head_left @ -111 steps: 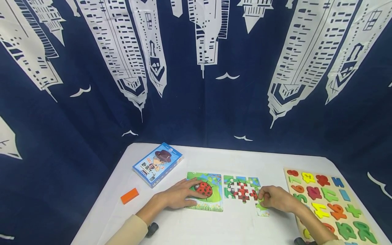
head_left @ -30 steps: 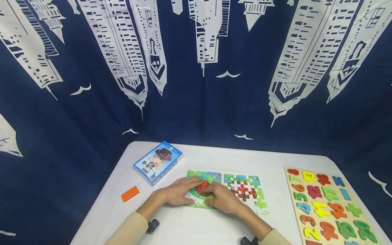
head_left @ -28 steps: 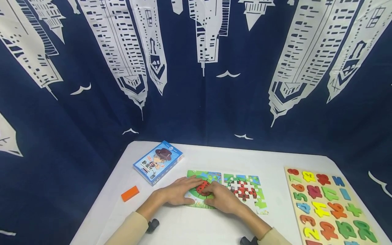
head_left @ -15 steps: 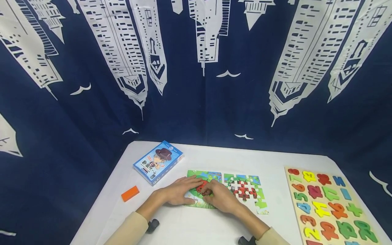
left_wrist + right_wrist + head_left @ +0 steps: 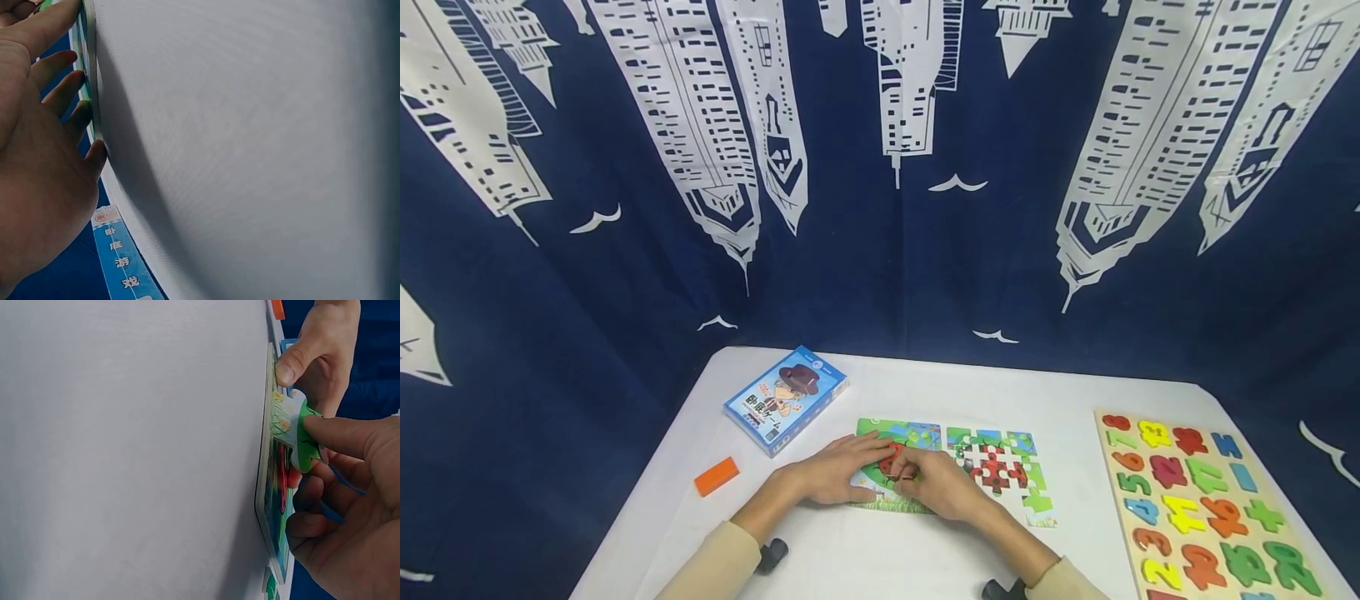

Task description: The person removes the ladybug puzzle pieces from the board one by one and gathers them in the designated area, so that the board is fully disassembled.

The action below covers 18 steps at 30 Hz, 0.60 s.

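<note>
My left hand [image 5: 838,469] rests on the left side of a ladybug jigsaw board [image 5: 928,437], its fingers spread over the picture. In the left wrist view those fingers [image 5: 62,94] lie along the board's edge. My right hand [image 5: 942,483] is over the board's lower right part. Between its thumb and fingers it pinches a jigsaw piece [image 5: 289,422], green and white with yellow flowers, seen tilted up from the board in the right wrist view. Right of the board lies a second, partly joined group of ladybug pieces [image 5: 996,475] with gaps showing white table.
A blue card-game box [image 5: 786,400] lies at the back left, with an orange block [image 5: 717,476] nearer me. On the right is a wooden number board [image 5: 1213,508] with colourful digits. A dark blue curtain [image 5: 880,292] hangs behind the white table [image 5: 850,558].
My right hand has moved left from the loose piece group to the ladybug board, and its fingers have curled there, pinching a piece. My left hand has stayed on the board.
</note>
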Tool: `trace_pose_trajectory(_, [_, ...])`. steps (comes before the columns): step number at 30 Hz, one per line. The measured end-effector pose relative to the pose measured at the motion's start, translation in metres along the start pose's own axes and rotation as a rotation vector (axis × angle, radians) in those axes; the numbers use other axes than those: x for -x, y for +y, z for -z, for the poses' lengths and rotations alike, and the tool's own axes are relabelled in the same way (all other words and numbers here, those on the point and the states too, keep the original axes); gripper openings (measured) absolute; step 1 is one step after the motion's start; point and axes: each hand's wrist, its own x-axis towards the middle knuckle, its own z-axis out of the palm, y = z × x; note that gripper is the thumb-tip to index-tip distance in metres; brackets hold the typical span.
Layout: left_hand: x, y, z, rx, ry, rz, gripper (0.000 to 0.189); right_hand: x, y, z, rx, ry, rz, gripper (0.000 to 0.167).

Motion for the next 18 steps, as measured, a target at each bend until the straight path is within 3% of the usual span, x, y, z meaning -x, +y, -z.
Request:
trace_pose_trajectory(13, [0.002, 0.005, 0.004, -0.008, -0.006, 0.005, 0.070, 0.006, 0.006, 0.009, -0.073, -0.010, 0.001, 0.012])
trace_pose_trajectory(18, [0.002, 0.007, 0.007, -0.010, -0.014, 0.004, 0.068, 0.013, 0.013, 0.019, -0.067, -0.007, 0.041, 0.014])
